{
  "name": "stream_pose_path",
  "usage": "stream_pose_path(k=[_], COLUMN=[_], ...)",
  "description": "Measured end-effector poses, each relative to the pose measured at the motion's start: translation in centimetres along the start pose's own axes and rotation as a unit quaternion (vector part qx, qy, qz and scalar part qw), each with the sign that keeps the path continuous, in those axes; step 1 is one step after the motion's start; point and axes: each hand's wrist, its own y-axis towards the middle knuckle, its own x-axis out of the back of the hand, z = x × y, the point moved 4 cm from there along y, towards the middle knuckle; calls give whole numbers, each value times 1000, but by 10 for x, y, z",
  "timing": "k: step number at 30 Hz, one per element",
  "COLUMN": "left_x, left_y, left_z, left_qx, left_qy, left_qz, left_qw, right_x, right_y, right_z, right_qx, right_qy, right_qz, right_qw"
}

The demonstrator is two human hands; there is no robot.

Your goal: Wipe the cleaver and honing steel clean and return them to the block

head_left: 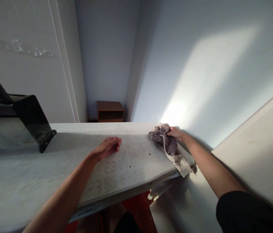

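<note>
A bunched grey-purple rag with a frayed pale strip lies at the right end of the dusty white tabletop. My right hand grips its upper right side, and the fingers are partly hidden in the folds. The pale strip trails down over the table's front edge. My left hand is over the middle of the surface, its fingers curled in and nothing visible in them. A few small dark crumbs lie between the hands.
At the left stands a black-framed case with clear panels. A white panelled door rises behind it. Pale walls close in the back and right. A low brown cabinet is beyond the table. Red floor shows below the front edge.
</note>
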Motion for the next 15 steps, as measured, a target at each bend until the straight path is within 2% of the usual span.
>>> stream_pose_path(k=[4, 7, 12, 15], left_x=[0, 0, 2, 6], left_y=[-1, 0, 3, 7], left_z=[0, 1, 3, 6], left_qx=[7, 11, 20, 40], left_qy=[-6, -18, -38, -63], left_qz=[-2, -4, -6, -31], left_qw=[1000, 1000, 999, 997], right_x=[10, 18, 22, 8], right_y=[7, 9, 3, -5], right_z=[-8, -8, 7, 19], right_qx=[-44, -50, -9, 47], right_qy=[-36, -71, -137, -175], right_qz=[-2, -34, -106, -96], right_qw=[998, 996, 985, 979])
